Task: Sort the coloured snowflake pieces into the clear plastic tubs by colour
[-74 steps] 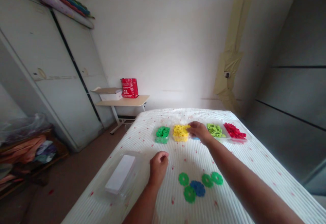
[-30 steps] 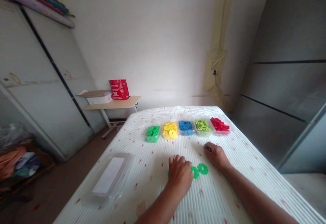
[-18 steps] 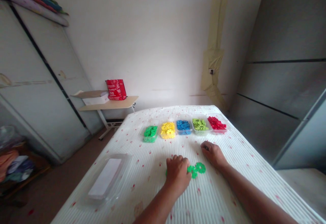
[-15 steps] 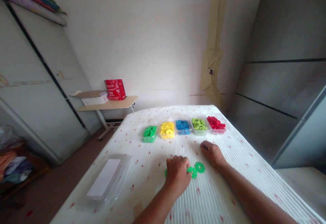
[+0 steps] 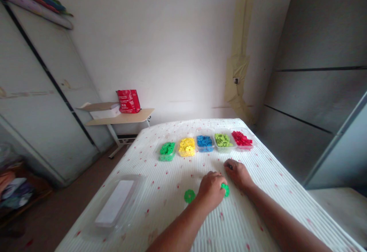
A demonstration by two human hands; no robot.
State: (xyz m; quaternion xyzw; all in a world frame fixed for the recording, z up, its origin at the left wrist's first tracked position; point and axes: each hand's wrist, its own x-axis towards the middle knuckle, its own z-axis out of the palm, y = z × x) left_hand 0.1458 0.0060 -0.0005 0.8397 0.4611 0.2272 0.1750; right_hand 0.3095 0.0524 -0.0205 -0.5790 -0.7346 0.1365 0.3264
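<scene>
My left hand (image 5: 211,189) is low over the table with its fingers curled down on green flower-shaped plastic discs. One green disc (image 5: 225,190) shows at its fingertips, and the palm hides whatever lies beneath. Left of the wrist, another green disc (image 5: 189,196) lies flat on the cloth. My right hand (image 5: 237,172) rests on the cloth just beyond, fingers curled in; what they hold, if anything, is hidden.
Across the table stand clear tubs of green (image 5: 166,152), yellow (image 5: 187,147), blue (image 5: 204,143), lime (image 5: 223,141) and red pieces (image 5: 242,139). A clear plastic lid or tray (image 5: 134,191) with a white slip (image 5: 115,203) lies front left on the striped cloth (image 5: 163,214).
My left hand has moved right, uncovering the left green disc and covering the middle green pieces. My right hand has stayed almost in place.
</scene>
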